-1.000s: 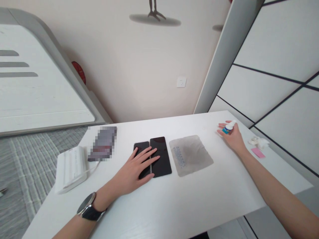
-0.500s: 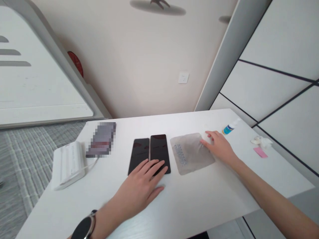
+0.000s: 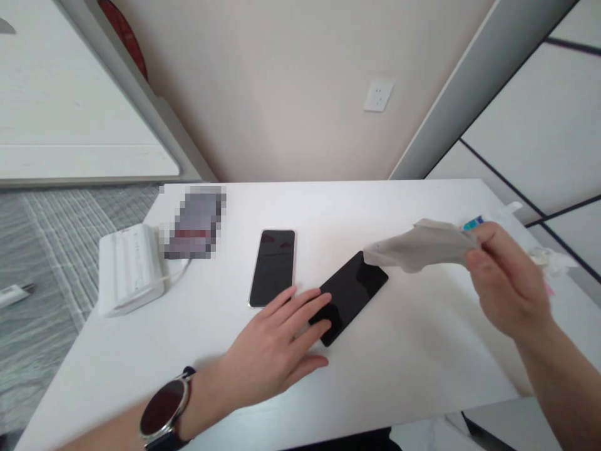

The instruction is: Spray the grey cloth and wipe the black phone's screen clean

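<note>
Under the fingertips of my left hand [image 3: 282, 344] lies a black smartphone [image 3: 354, 291], turned at a slant on the table. The fingers are spread and rest on its near end without wrapping round it. A second smartphone [image 3: 273, 266] with a pale edge lies just beyond that hand, screen side dark. My right hand [image 3: 509, 275] pinches a thin grey cloth [image 3: 417, 246] between thumb and fingers. Lifted off the table, the cloth hangs out to the left, its far end over the top of the slanted phone.
A white box-like device [image 3: 129, 269] with a cable stands on the table's left side, beside a blurred-out dark flat item [image 3: 195, 222]. Behind my right hand are a partly hidden small bottle [image 3: 473, 223] and crumpled white tissue [image 3: 554, 260]. The white table [image 3: 225, 338] meets the wall.
My right hand has taken up the cloth and raised it from the table. The black phone has shifted right and turned slantwise, away from the other phone. The view has tilted down.
</note>
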Demonstrator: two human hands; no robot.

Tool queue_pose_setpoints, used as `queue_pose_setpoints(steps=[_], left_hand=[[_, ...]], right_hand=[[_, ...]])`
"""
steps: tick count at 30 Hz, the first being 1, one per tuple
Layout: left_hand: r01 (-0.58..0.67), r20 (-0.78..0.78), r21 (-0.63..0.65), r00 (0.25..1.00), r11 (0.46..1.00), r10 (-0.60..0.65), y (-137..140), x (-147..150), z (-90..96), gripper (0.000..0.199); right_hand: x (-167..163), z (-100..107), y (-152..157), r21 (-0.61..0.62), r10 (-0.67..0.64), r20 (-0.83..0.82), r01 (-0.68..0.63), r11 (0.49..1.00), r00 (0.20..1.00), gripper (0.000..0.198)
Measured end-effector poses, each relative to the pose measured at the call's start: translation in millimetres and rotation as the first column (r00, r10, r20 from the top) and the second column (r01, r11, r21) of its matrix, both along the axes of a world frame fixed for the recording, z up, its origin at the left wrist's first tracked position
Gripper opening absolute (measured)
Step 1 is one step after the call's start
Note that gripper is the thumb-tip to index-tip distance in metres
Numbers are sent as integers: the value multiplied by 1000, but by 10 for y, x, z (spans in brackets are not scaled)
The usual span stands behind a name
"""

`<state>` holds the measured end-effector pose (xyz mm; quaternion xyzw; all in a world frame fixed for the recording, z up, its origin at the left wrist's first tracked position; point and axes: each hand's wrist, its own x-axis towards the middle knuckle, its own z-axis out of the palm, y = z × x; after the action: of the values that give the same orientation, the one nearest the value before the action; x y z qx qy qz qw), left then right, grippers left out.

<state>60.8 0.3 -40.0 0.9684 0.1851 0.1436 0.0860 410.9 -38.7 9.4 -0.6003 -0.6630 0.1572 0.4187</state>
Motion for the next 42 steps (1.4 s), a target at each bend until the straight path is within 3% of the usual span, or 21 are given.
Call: queue_pose_setpoints(steps=[2,4,7,10,15,18,20,23,25,28,30,32,34,36,37,39,42], left_hand=[[-125,-7,-3,992,992,125,-15,44,4,59],[-222,-22,-12,975,975,222,-29,94,6,82],[-295,-23,-29,955,955,294,-26,148,-9,94],[-329,-12,-47,944,943,329,7,170,-46,91],[-323,-8,-65,946,944,323,51,192,-91,84],[-316,-25,-47,949,948,315,44,204,-101,96],[-316,-40,-43,949,948,314,27,206,-107,103],[-317,-64,-30,947,948,315,-2,198,-113,105],[-324,-75,-4,943,946,323,-17,198,-111,105],[-341,-89,33,935,939,343,-27,215,-102,106],[-342,-89,48,935,939,345,-28,229,-101,107],[-335,-81,61,937,940,339,-28,233,-106,110],[-327,-70,71,941,942,331,-30,224,-115,107],[-332,-60,77,940,940,337,-34,210,-118,102],[-335,-60,79,939,939,340,-37,206,-116,101],[-341,-73,82,935,936,347,-41,206,-106,100],[-346,-95,74,931,935,352,-42,222,-94,102]], right_hand=[[-338,-22,-100,-78,216,265,-202,976,940,16],[-649,-151,-155,-149,452,428,-432,890,783,11],[-929,-410,-184,-168,540,548,-549,819,639,46],[-964,-560,-167,-183,537,600,-552,813,593,64],[-793,-624,-89,-177,418,656,-409,895,629,67],[-806,-668,-99,-155,307,683,-278,948,663,83],[-904,-677,-142,-184,352,674,-314,932,649,95],[-1031,-659,-182,-262,547,607,-505,822,576,100],[-999,-657,-154,-271,578,587,-535,800,567,96],[-849,-693,-91,-213,388,637,-331,919,666,89],[-845,-721,-107,-173,270,657,-208,963,704,94],[-982,-727,-185,-179,307,642,-252,951,702,106],[-1172,-707,-271,-208,435,598,-394,895,674,115],[-1261,-678,-297,-233,532,558,-495,837,637,113],[-1236,-667,-279,-241,539,552,-498,833,635,108],[-1068,-662,-201,-245,465,578,-401,883,671,98],[-801,-683,-99,-223,244,635,-129,966,733,97]])
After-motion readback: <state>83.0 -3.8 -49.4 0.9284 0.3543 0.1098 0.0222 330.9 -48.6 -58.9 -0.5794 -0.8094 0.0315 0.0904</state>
